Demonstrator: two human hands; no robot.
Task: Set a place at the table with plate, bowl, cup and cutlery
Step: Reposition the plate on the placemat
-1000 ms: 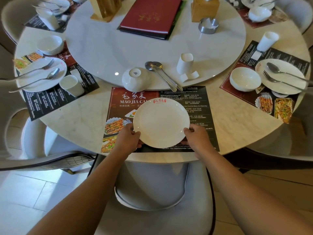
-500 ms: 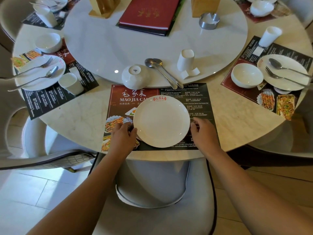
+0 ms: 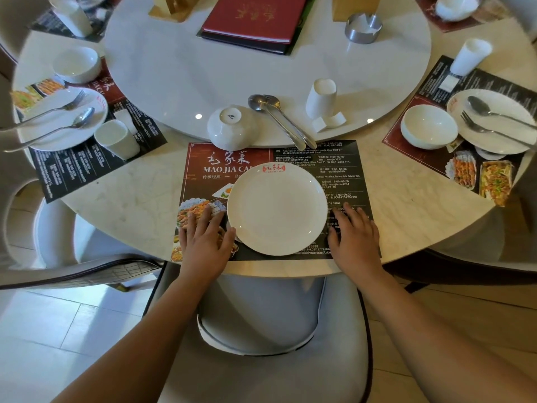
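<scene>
And the round white ceramic plate [image 3: 277,210] with its red logo was down, sitting on the dark printed paper placemat [image 3: 343,158]. That looked like the first step done. The left hand [image 3: 205,237] lay flat on the mat just left of the plate, fingers spread and gripping nothing, though whether its thumb touched the rim could not be told. The right hand [image 3: 356,234] rested flat just right of the plate, fingers straight, likewise empty. A second before, both hands had clasped the plate's near edge; since then they had let go and slid outward onto the mat. Probably next came the upturned white ceramic bowl [image 3: 231,128], beyond the plate to its left. That would call for a reach and a flip. The steel spoon and fork [image 3: 279,117] waited beyond the plate, and the white ceramic cup [image 3: 321,97] beyond it to the right.
</scene>
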